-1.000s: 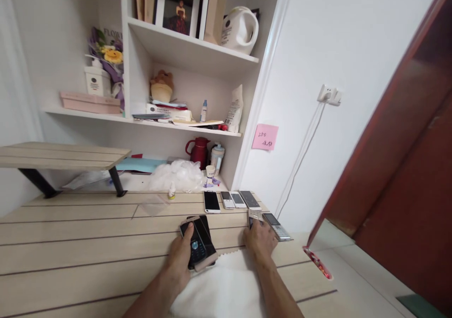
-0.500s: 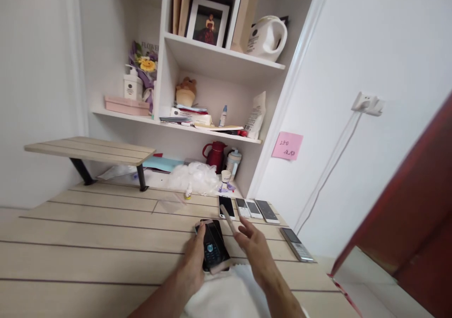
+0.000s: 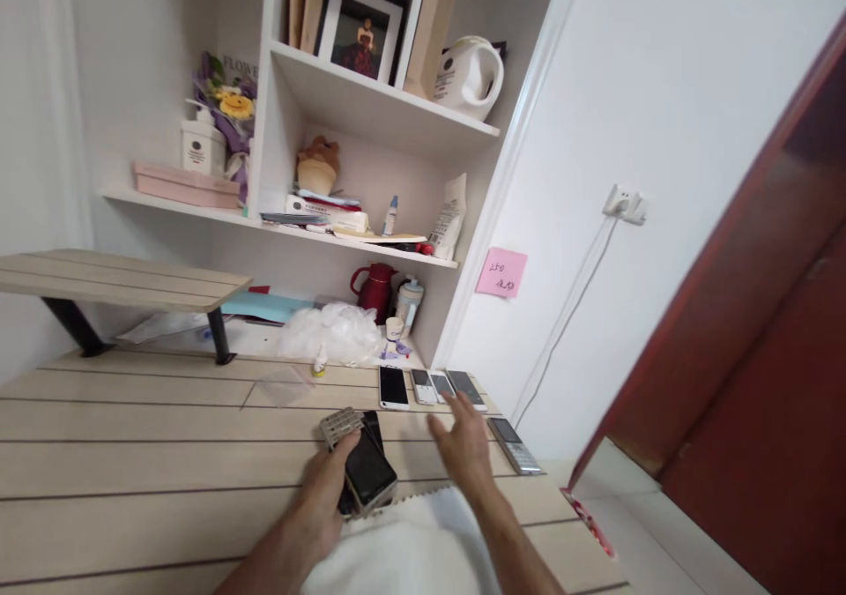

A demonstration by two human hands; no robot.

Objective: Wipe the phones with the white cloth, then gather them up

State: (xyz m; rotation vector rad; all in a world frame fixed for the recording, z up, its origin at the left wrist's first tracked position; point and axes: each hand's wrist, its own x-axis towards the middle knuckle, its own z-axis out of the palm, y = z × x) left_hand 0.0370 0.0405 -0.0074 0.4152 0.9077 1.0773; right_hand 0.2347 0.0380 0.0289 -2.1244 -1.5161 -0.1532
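My left hand grips a keypad phone, thumb on top near its screen. A dark phone lies partly under it. My right hand is raised above the table with its fingers apart and nothing in it. Beyond it a white phone with a black screen, a small silver phone, another small phone and a larger dark-screened phone lie in a row. A silver keypad phone is to the right. A white cloth lies in front, between my forearms.
A raised wooden stand is at the left. Toward the back are a small bottle, a clear bag, crumpled white plastic, a red jug and a paper cup. Shelves rise behind.
The light-coloured bar-shaped thing is gone from my right hand, whose fingers have spread. A keypad phone now lies across the dark phone at my left hand. The view has shifted right.
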